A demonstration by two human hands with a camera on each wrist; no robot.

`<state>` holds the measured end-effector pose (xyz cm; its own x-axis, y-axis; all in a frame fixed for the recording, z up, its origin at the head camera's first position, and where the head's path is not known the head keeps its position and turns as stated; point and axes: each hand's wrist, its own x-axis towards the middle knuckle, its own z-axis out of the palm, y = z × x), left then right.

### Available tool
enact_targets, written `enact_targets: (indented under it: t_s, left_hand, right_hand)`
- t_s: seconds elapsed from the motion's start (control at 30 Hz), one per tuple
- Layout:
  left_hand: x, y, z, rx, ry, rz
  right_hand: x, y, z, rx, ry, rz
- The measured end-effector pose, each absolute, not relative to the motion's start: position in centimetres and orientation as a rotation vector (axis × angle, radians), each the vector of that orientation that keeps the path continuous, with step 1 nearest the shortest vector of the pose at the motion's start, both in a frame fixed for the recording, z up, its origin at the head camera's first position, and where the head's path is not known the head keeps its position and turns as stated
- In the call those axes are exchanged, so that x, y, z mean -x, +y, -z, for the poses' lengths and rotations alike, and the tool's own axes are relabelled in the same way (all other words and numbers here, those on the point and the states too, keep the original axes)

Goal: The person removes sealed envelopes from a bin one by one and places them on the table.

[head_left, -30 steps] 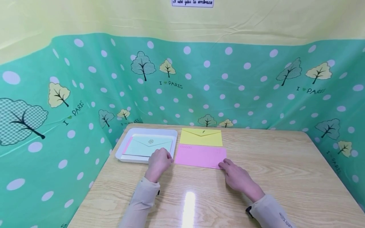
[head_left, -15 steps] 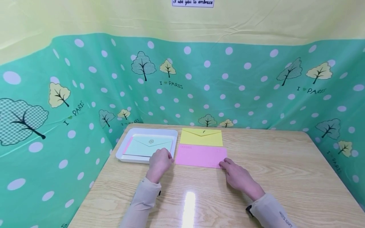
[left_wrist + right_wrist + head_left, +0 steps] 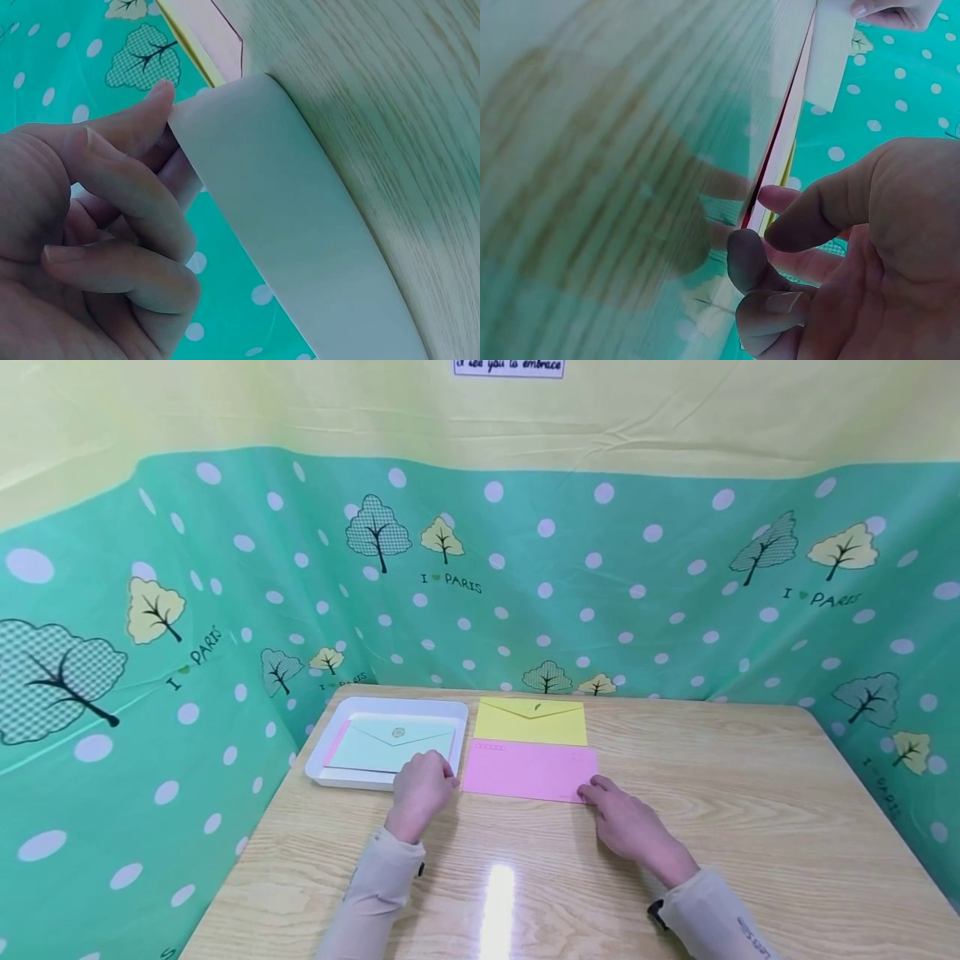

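Nothing had visibly shifted within a second, suggesting a pause; the left hand [image 3: 422, 792] pinched the tray's [image 3: 348, 781] corner; the right hand [image 3: 630, 825], fingers bent, touched the pink envelope [image 3: 528, 770] on the table [image 3: 720, 777], grip undeterminable.

A hanging cloth [image 3: 682, 518], pale yellow above and green below, stretches behind the wooden table [image 3: 750, 827] and along its left and right sides. White dots [image 3: 493, 492], checked and yellow trees [image 3: 378, 531] and the word PARIS [image 3: 462, 582] decorate it. A bright streak of light [image 3: 497, 914] gleams on the table's near part
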<state>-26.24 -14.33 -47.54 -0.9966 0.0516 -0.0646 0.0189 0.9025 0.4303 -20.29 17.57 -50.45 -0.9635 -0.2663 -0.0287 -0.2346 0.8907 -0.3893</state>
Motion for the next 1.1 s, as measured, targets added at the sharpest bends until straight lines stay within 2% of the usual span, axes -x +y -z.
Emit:
enact_targets:
  t_s: [1.1]
  left_hand:
    - [25.83, -14.88, 46.64, -0.058, 2.99, -0.763]
  right_hand:
    - [20.3, 17.49, 50.47, 0.355, 2.944, 0.65]
